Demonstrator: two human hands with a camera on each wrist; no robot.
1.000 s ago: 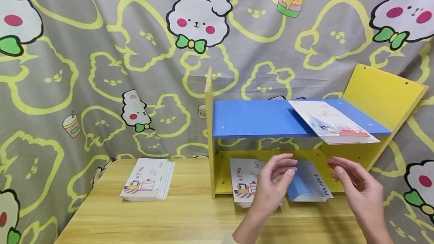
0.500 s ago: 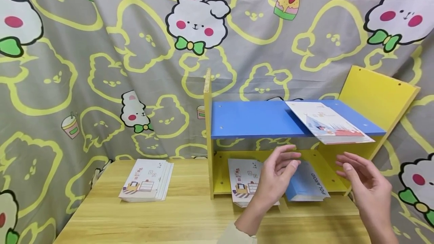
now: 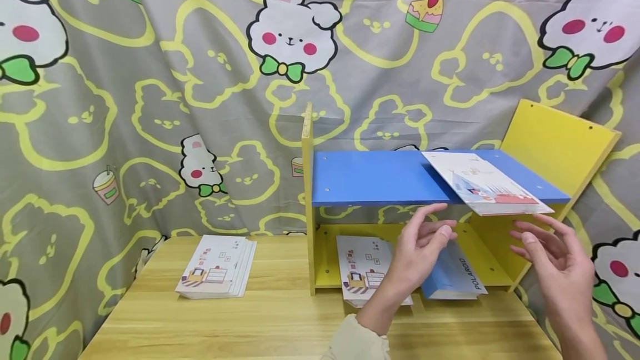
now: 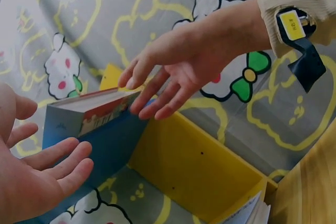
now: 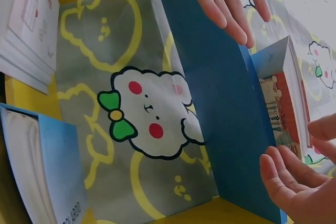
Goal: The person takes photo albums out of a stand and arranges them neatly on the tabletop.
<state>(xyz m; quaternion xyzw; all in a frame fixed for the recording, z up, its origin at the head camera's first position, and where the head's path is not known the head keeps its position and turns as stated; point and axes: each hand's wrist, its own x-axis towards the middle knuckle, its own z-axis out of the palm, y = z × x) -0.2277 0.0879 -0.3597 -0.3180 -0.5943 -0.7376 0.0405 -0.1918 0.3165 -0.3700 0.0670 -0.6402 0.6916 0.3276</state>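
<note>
A white illustrated book (image 3: 487, 185) lies on the blue shelf (image 3: 380, 176) and juts over its front edge. My left hand (image 3: 425, 238) hovers open just below that edge, holding nothing, in front of the lower compartment. My right hand (image 3: 547, 243) is open too, fingers spread, just under the book's overhanging corner. In the left wrist view the right hand's (image 4: 173, 82) fingertips are close to the book (image 4: 84, 111), and the left hand (image 4: 42, 166) is open, palm up. The right wrist view shows the book (image 5: 283, 93) between both hands.
A blue book marked POLAROID (image 3: 452, 276) and a white booklet stack (image 3: 362, 268) lie in the yellow lower compartment. Another booklet stack (image 3: 217, 265) sits on the wooden table (image 3: 280, 321) to the left. The shelf's yellow side panel (image 3: 555, 143) leans outward at the right. A patterned curtain hangs behind.
Both hands have risen from in front of the lower compartment toward the blue shelf's front edge. The right hand also shifted to the right. Nothing was picked up.
</note>
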